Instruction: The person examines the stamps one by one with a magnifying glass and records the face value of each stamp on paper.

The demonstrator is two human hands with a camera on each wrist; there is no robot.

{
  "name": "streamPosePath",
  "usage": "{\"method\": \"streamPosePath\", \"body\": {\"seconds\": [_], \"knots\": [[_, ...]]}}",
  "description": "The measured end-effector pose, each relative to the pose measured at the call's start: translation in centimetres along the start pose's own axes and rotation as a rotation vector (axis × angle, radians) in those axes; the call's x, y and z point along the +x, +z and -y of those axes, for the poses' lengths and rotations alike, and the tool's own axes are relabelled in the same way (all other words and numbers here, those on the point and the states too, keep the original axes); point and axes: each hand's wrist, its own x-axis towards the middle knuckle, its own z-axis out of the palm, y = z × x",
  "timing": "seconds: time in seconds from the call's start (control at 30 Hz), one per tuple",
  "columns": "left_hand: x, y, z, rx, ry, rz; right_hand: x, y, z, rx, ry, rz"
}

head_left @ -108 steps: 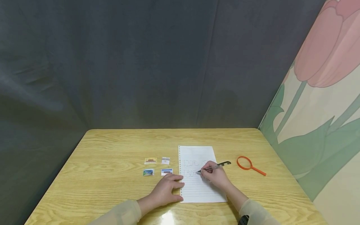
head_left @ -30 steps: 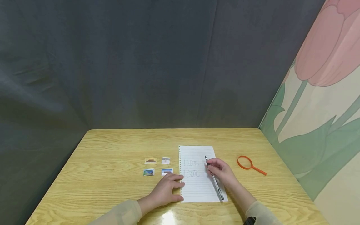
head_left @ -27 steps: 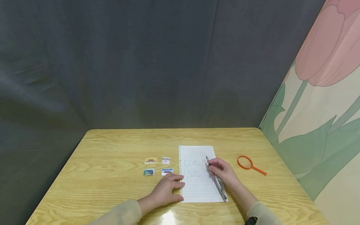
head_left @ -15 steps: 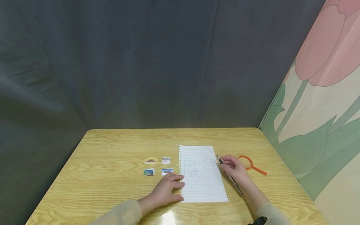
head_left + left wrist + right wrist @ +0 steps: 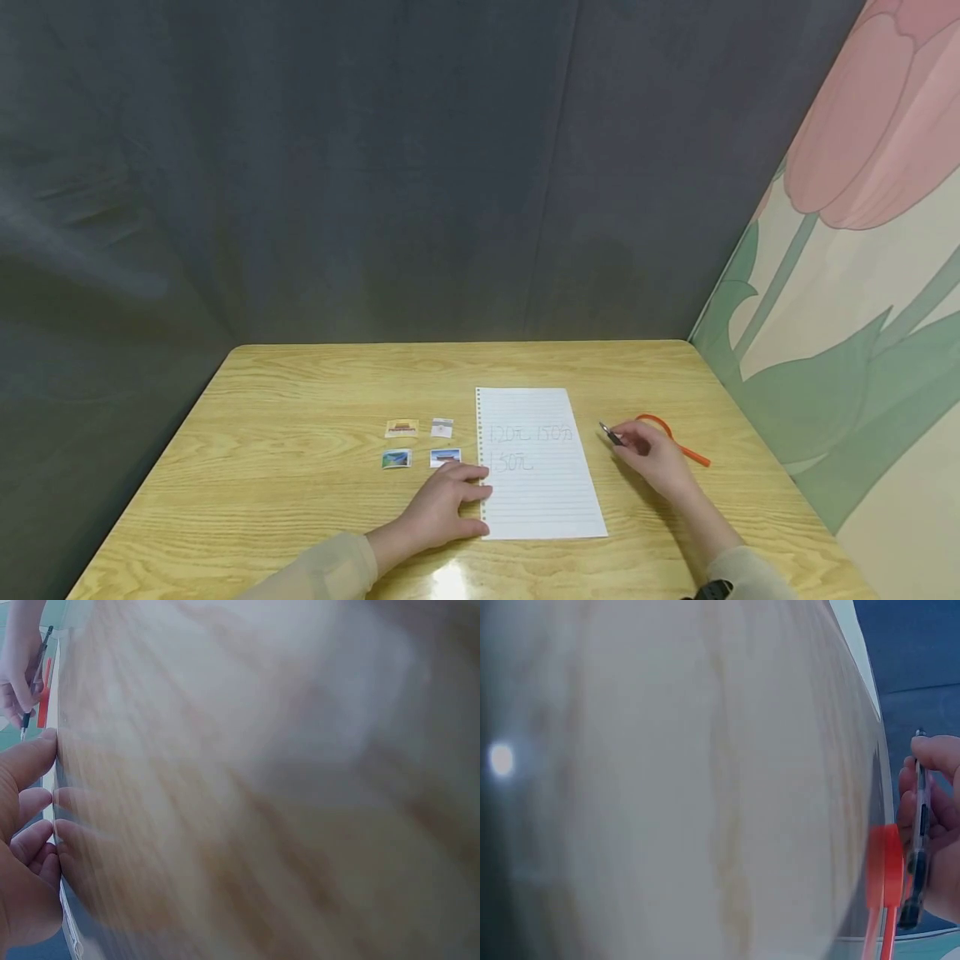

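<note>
A lined sheet of paper (image 5: 540, 504) with punched holes and two handwritten rows lies on the table. My left hand (image 5: 441, 507) rests at its left edge, fingers spread and touching the sheet. To the right of the paper, my right hand (image 5: 658, 462) pinches a pen (image 5: 611, 434), tip pointing away to the upper left. In the right wrist view the clear-barrelled pen (image 5: 920, 817) stays between thumb and fingers. Just behind that hand lies an orange magnifying glass (image 5: 694, 456), its ring partly hidden by the hand.
Left of the paper lie several small stamp-like pictures, among them a yellow stamp (image 5: 402, 428) and a blue-green stamp (image 5: 397, 459). A dark curtain (image 5: 390, 208) hangs behind the wooden table (image 5: 262, 467). A tulip-patterned wall (image 5: 847, 400) stands at the right.
My right hand has stopped writing, turned the pen over and moved right, off the paper toward the magnifying glass. More writing shows on the top row. My left hand has stayed still.
</note>
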Motion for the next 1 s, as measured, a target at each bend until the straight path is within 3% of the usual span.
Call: {"method": "streamPosePath", "body": {"seconds": [0.4,0.77,1.0], "knots": [[-0.1,0.0,0.0,-0.002,0.018,-0.009,-0.2,-0.1,-0.6,-0.147,-0.111,0.007],[0.1,0.0,0.0,-0.004,-0.004,0.001,-0.3,0.5,-0.9,-0.172,-0.116,-0.005],[0.0,0.0,-0.1,-0.008,-0.014,0.003,-0.1,0.9,-0.7,-0.2,-0.075,-0.034]]}}
